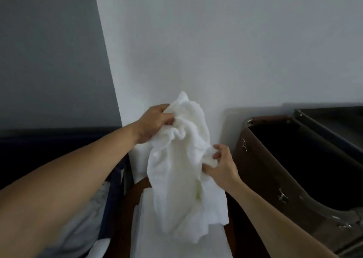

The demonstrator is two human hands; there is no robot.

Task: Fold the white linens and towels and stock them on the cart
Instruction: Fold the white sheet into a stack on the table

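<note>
Left hand [155, 123] higher, fingers bunched into a crumpled white towel [180, 169]; right hand [222, 167] lower, fingers pinching its edge; folded linen [145, 218] beneath.

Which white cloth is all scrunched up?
The towel, gripped by the left hand and the right hand, is scrunched and wrinkly. The other white cloth lies flat and smooth underneath it.

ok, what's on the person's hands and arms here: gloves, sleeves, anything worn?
Left hand and right hand are bare, with no gloves, rings or watch visible. Left forearm and right forearm are uncovered, and no sleeve shows in frame.
</note>
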